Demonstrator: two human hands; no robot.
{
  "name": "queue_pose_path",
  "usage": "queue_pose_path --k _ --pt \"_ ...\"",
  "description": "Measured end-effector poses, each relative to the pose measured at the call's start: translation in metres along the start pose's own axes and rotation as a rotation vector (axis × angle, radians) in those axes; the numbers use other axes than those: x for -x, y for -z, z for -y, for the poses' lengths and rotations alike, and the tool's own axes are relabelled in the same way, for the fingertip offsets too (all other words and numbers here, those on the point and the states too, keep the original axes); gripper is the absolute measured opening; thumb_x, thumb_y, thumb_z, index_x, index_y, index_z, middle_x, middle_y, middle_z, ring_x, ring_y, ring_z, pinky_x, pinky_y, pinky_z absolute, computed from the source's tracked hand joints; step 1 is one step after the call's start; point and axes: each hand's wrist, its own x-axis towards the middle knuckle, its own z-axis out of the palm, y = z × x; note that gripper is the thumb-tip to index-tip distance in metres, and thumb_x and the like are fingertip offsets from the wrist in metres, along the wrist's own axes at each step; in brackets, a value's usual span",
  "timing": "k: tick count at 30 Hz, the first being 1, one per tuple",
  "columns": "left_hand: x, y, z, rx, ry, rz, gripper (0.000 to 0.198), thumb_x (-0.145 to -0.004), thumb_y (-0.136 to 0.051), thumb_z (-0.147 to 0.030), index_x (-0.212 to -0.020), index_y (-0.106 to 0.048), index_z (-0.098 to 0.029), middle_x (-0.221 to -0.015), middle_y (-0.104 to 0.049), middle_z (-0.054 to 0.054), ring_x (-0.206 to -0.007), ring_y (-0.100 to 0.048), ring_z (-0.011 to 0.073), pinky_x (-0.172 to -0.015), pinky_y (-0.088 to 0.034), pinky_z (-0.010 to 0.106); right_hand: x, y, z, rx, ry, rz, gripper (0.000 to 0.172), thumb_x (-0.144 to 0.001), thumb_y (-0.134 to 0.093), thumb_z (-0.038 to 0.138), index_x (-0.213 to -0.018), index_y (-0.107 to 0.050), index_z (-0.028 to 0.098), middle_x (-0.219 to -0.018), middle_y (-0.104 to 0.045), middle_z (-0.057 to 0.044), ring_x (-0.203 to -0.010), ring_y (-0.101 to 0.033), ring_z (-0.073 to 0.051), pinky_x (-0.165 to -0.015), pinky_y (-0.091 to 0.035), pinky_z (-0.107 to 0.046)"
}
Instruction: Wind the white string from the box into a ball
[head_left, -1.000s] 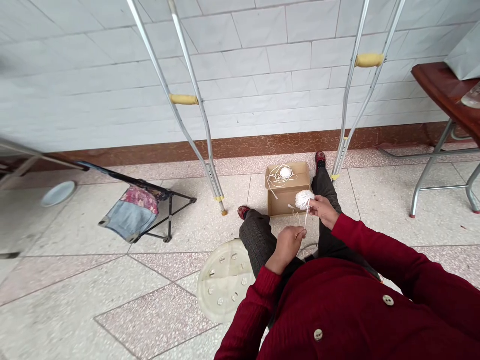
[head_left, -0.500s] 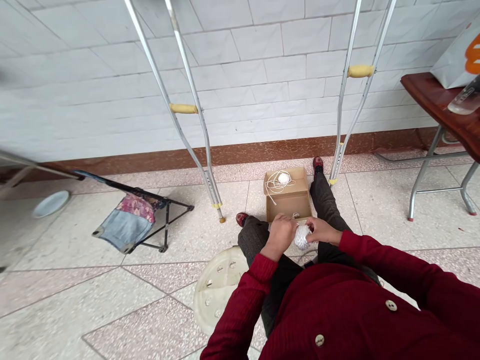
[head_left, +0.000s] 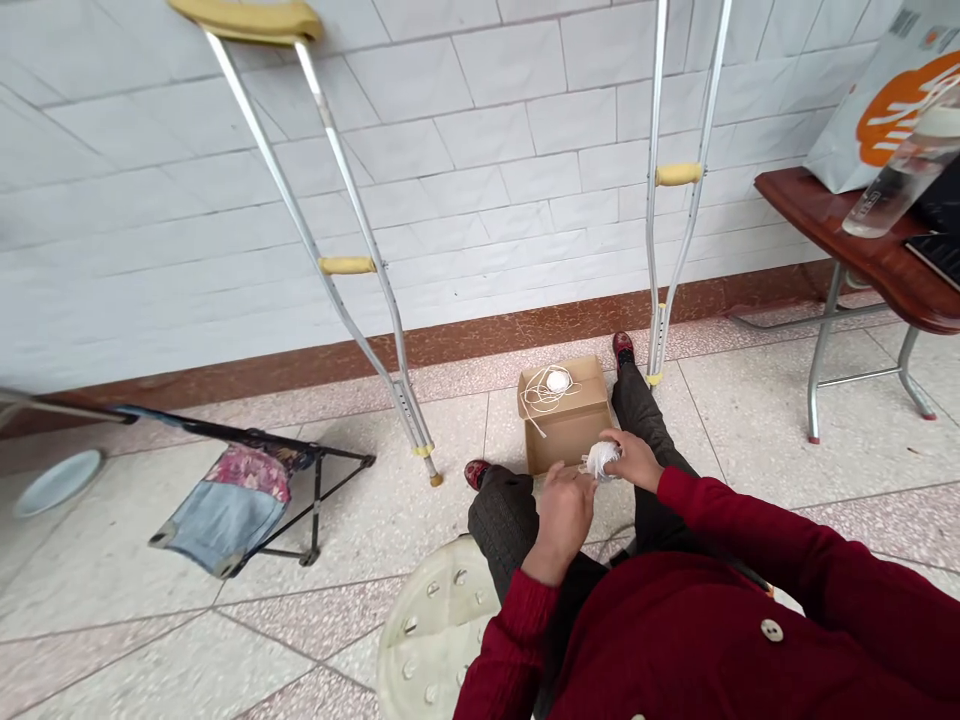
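Note:
My right hand [head_left: 634, 462] grips a ball of white yarn [head_left: 602, 459] from its right side, above the near edge of the cardboard box. Just left of the ball is my left hand [head_left: 564, 508], its fingers bent and pressed together; what they pinch, if anything, is too small to make out. The open cardboard box [head_left: 547, 452] lies on the floor between my feet. On its raised lid rests a smaller white ball [head_left: 559, 380] with loose white cord [head_left: 537, 395] looped around it.
Two crutches [head_left: 346, 265] [head_left: 679, 175] lean on the tiled wall. A folding stool [head_left: 232, 510] stands left, a pale round stool [head_left: 427, 640] near my left leg. At right, a dark red table [head_left: 840, 215] bears a bag [head_left: 847, 130] and a bottle [head_left: 892, 185].
My left hand has moved down and slightly away from the ball's side, while my right hand has shifted a little up with the ball. The whole view has also shifted.

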Motion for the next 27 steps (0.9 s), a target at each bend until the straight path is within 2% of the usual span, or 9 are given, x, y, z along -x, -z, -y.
queue_pose_path --k 4,9,11,13,15,18,20,24,27 --pt "0.006 -0.021 -0.002 0.234 0.095 0.055 0.031 -0.093 -0.047 -0.020 -0.068 -0.066 -0.019 -0.068 -0.068 0.002 -0.074 -0.063 0.0175 -0.093 -0.045 0.035 -0.011 0.001 0.011 -0.253 -0.106 -0.025 0.049 -0.057 -0.067 0.018 -0.106 -0.066 0.020 -0.095 -0.065 -0.002 -0.078 -0.060 -0.018 -0.060 -0.049 -0.025" --pt "0.013 -0.036 0.014 0.383 0.148 0.076 0.032 -0.092 -0.048 -0.025 -0.068 -0.069 -0.018 -0.071 -0.070 0.002 -0.074 -0.064 0.0177 -0.073 -0.048 0.027 -0.002 0.000 0.043 -0.569 -0.201 0.011 0.047 -0.061 -0.068 0.026 -0.107 -0.065 0.019 -0.094 -0.067 -0.003 -0.071 -0.061 -0.015 -0.054 -0.049 -0.023" --pt "0.015 -0.040 0.023 0.415 0.168 0.076 0.030 -0.091 -0.048 -0.024 -0.071 -0.071 -0.017 -0.072 -0.071 0.003 -0.073 -0.065 0.0176 -0.071 -0.048 0.027 0.008 0.002 0.052 -0.576 -0.147 0.072 0.043 -0.063 -0.068 0.025 -0.105 -0.066 0.018 -0.093 -0.068 -0.003 -0.074 -0.062 -0.016 -0.058 -0.049 -0.024" --pt "0.014 -0.040 0.032 0.406 0.234 0.065 0.027 -0.088 -0.050 -0.021 -0.073 -0.072 -0.015 -0.072 -0.071 0.004 -0.071 -0.066 0.0190 -0.067 -0.048 0.027 0.020 0.005 0.058 -0.500 -0.026 0.105 0.042 -0.061 -0.070 0.021 -0.103 -0.067 0.018 -0.092 -0.069 -0.003 -0.078 -0.063 -0.017 -0.067 -0.050 -0.026" --pt "0.010 -0.034 0.038 0.378 0.253 0.072 0.024 -0.085 -0.052 -0.018 -0.073 -0.072 -0.013 -0.069 -0.071 0.006 -0.068 -0.065 0.0199 -0.062 -0.047 0.027 0.035 0.006 0.060 -0.386 0.088 0.117 0.044 -0.060 -0.072 0.018 -0.104 -0.067 0.017 -0.093 -0.070 -0.003 -0.082 -0.063 -0.017 -0.073 -0.048 -0.027" --pt "-0.003 -0.015 0.045 0.332 0.094 0.113 0.025 -0.088 -0.051 -0.017 -0.076 -0.073 -0.016 -0.073 -0.072 0.005 -0.071 -0.065 0.0174 -0.065 -0.046 0.024 0.054 0.009 0.059 -0.213 0.160 0.143 0.047 -0.061 -0.072 0.017 -0.108 -0.065 0.018 -0.093 -0.070 -0.002 -0.080 -0.063 -0.017 -0.071 -0.046 -0.026" --pt "-0.014 0.000 0.046 0.213 0.005 0.108 0.026 -0.091 -0.050 -0.019 -0.078 -0.073 -0.019 -0.077 -0.072 0.004 -0.075 -0.065 0.0167 -0.070 -0.045 0.024 0.060 0.011 0.055 -0.118 0.177 0.147 0.048 -0.062 -0.072 0.018 -0.109 -0.064 0.019 -0.094 -0.069 -0.002 -0.080 -0.062 -0.017 -0.071 -0.045 -0.026" --pt "-0.035 0.024 0.037 -0.102 -0.082 0.081 0.026 -0.092 -0.051 -0.020 -0.075 -0.071 -0.017 -0.076 -0.071 0.006 -0.076 -0.064 0.0193 -0.082 -0.044 0.032 0.052 0.016 0.047 0.033 0.145 0.105 0.042 -0.062 -0.073 0.020 -0.103 -0.064 0.020 -0.091 -0.068 -0.001 -0.080 -0.060 -0.018 -0.072 -0.043 -0.027" --pt "-0.047 0.039 0.024 -0.221 -0.099 0.057 0.025 -0.091 -0.051 -0.017 -0.074 -0.069 -0.015 -0.074 -0.069 0.008 -0.074 -0.063 0.0205 -0.086 -0.043 0.036 0.041 0.017 0.044 0.045 0.138 0.070 0.037 -0.062 -0.074 0.021 -0.098 -0.065 0.019 -0.087 -0.067 -0.001 -0.078 -0.059 -0.017 -0.069 -0.041 -0.026"
